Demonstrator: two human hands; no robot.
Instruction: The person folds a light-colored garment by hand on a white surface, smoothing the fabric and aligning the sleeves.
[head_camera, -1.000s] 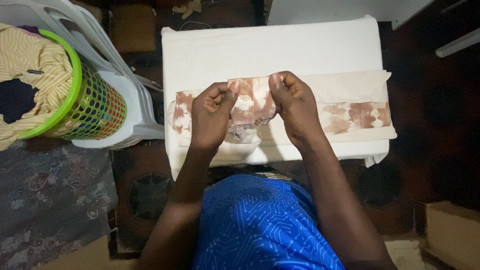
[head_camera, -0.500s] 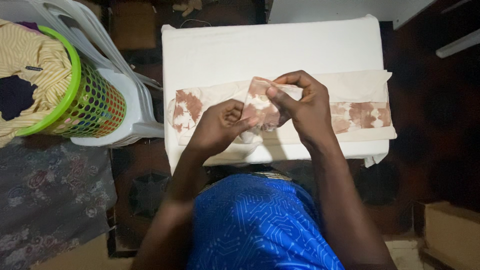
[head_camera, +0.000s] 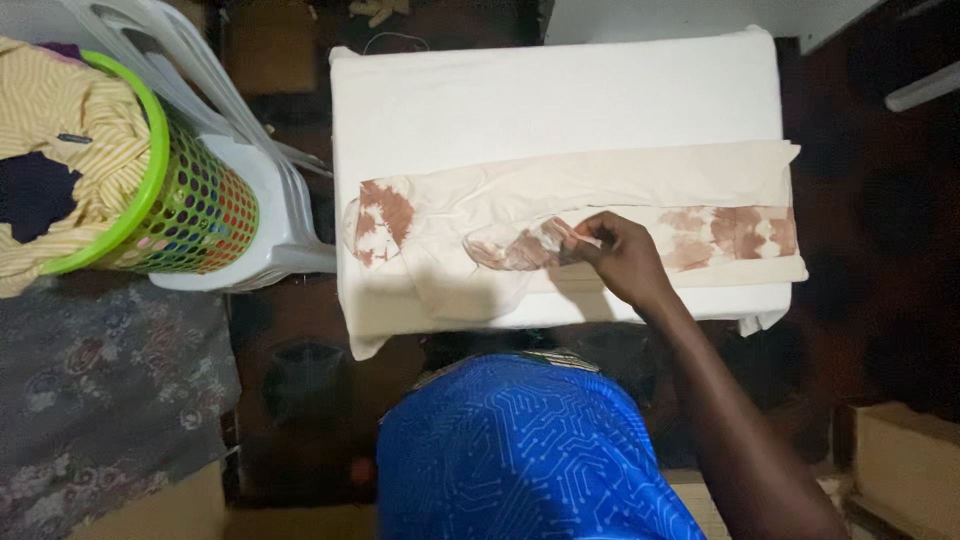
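While your right hand rests on the cream garment, its fingertips are pinched closed on a narrow strip of the fabric, a brown-blotched placket or cuff that lies just left of the hand. Your left hand is out of the head view, so its grip cannot be reported. You see the garment laid flat and folded lengthwise across the near half of the white padded board, reaching almost from the board's left edge to its right edge. You find a brown tie-dye patch at the garment's left end and a longer brown-and-white band at its right end, just beyond your knuckles. Your forearm runs from the lower right corner up to the board, crossing its near edge. Your blue patterned top fills the lower centre of the view. To the left of the board, a green perforated laundry basket sits on a white plastic chair; the basket holds a yellow striped cloth with something dark beneath it. Below the chair lies a grey floral fabric. At the lower right corner a cardboard box stands on the dark floor, well apart from the board.
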